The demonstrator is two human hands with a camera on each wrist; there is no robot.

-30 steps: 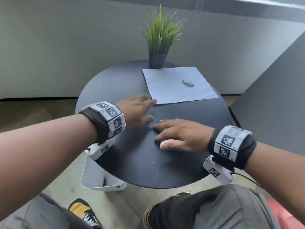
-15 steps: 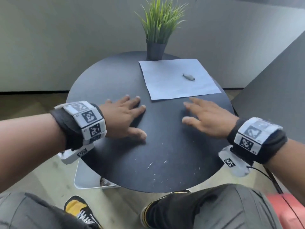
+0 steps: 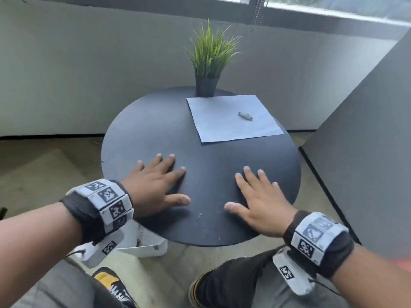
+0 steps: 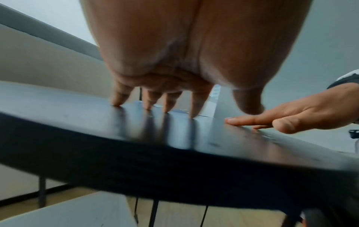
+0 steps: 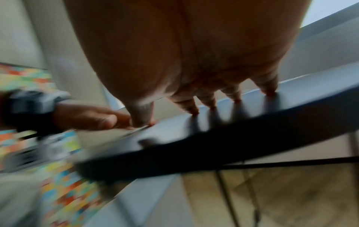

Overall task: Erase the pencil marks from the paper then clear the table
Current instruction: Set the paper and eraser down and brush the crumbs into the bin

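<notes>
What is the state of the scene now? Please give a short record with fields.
table: round, dark
paper: flat on the far right of the table
eraser: small grey piece lying on the paper
plant: potted, at the far edge
left hand: fingers spread, touching the table
right hand: fingers spread, touching the table
bin: white, below the table's left edge

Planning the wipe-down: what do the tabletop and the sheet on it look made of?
Tabletop: probably painted or laminated board, dark with a satin finish; fingers reflect faintly in it. Sheet: thin matte paper, lying flat with crisp edges.
</notes>
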